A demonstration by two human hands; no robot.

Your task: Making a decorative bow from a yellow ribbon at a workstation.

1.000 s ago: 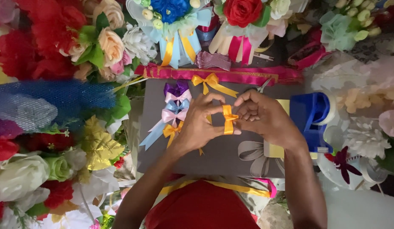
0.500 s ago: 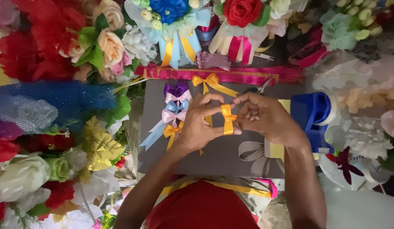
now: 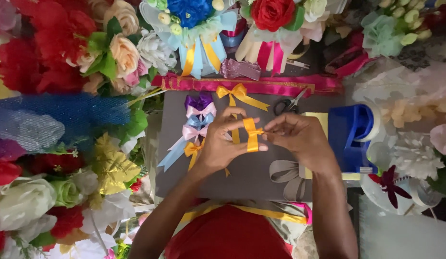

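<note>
Left hand [image 3: 220, 144]: raised over the grey board [image 3: 252, 177] that covers the tabletop, palm turned toward the wearer. Grip state: thumb and fingers clamped on the orange ribbon [image 3: 252, 134]. The ribbon is looped upright around the extended fingers, and the loop stands at the right edge of the hand, directly between both hands.

Right hand [image 3: 299, 141]: level with the left hand, just beside it. Grip state: thumb and forefinger pinched together on the right side of the same ribbon loop, at about mid-height. A second orange strand runs vertically behind the left fingers; its lower end hangs out under the left palm.

Surrounding items:
- Finished bows lie on the board to the left of the left hand: a purple bow [image 3: 199, 101], a blue bow [image 3: 200, 121], a pink bow [image 3: 193, 132] and an orange bow [image 3: 193, 149], stacked in a column and touching one another
- A yellow bow [image 3: 238, 92] lies above the hands, near the pink ribbon strip [image 3: 280, 85]
- Scissors [image 3: 287, 103] lie above the right hand
- A blue tape dispenser [image 3: 352, 136] stands just beside the right hand, on its right
- A grey bow [image 3: 286, 173] lies under the right wrist
- Artificial flowers [image 3: 64, 62] surround the board on all sides
</note>
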